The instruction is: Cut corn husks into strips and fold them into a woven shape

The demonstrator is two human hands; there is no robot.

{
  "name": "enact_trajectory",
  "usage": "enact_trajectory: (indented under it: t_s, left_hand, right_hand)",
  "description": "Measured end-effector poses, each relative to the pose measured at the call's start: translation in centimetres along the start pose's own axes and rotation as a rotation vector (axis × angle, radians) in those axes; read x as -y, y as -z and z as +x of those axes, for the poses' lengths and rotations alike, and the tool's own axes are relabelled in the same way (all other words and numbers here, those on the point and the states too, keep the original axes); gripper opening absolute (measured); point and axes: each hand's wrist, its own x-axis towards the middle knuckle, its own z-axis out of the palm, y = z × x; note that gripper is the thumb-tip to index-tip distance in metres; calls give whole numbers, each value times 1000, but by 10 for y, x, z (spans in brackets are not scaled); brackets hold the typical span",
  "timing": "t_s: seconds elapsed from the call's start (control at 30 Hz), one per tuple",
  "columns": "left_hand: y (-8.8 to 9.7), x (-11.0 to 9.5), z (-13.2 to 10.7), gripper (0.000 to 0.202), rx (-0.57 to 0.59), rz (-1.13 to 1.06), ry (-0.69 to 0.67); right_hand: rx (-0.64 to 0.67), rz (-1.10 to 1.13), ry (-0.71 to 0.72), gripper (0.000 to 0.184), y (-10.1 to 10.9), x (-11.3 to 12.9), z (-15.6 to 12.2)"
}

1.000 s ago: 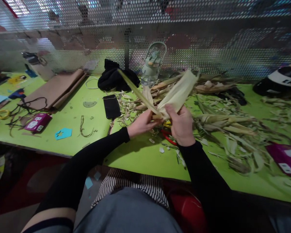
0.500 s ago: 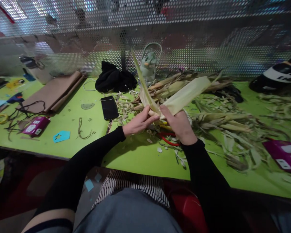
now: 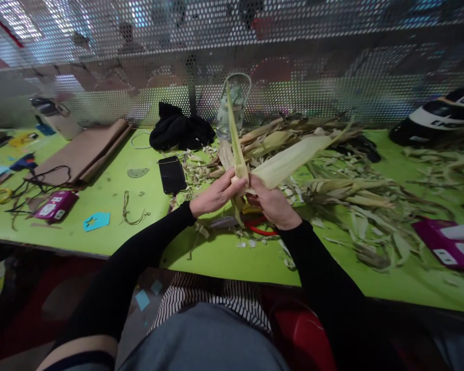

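Both my hands meet above the green table [image 3: 224, 257], gripping pale corn husk leaves at their base. My left hand [image 3: 213, 195] pinches a narrow husk strip [image 3: 234, 134] that stands nearly upright. My right hand [image 3: 272, 203] is closed on a broad husk leaf [image 3: 290, 159] that slants up to the right. Red-handled scissors [image 3: 257, 228] lie on the table just under my hands. A heap of dry corn husks [image 3: 351, 193] spreads to the right and behind.
A black phone [image 3: 171, 174] lies left of my hands, a black cloth [image 3: 180, 131] and a clear bottle [image 3: 232, 111] behind. Brown paper [image 3: 81, 152], cables and a purple box [image 3: 56, 205] sit at left, another purple box [image 3: 448, 242] at right. Perforated metal screen [image 3: 332, 77] backs the table.
My left hand has swung the narrow strip from leaning left to nearly upright, peeling it from the broad leaf. The broad leaf has dropped lower to the right. Both hands moved slightly down.
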Motion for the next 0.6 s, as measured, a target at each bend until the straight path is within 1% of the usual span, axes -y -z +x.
enact_trajectory:
  t_s: [0.07, 0.13, 0.23, 0.33, 0.4, 0.47, 0.53, 0.6]
  left_hand:
    - [1, -1, -1, 47, -8, -71, 19]
    - [1, -1, -1, 49, -5, -138, 77]
    - [0, 0, -1, 49, 39, -208, 155]
    - [0, 0, 0, 44, 31, -170, 115]
    - [-1, -1, 0, 40, 28, -150, 115]
    - [-2, -4, -2, 38, 51, -175, 170]
    - [-4, -7, -3, 39, 60, -201, 228]
    - [-6, -8, -4, 41, 49, -188, 257]
  right_hand:
    - [32, 57, -31, 48, -4, 5, -5]
    - [57, 96, -44, 48, -5, 8, -9]
    - [64, 85, -64, 47, -1, 8, -8]
    - [24, -1, -69, 44, 4, 3, 0]
    - [-14, -31, -50, 45, 5, -2, 6]
    - [-37, -56, -17, 46, 5, -5, 10]
    - [-56, -150, 49, 45, 6, -9, 12]
    - [-79, -261, 121, 40, 8, -14, 12]
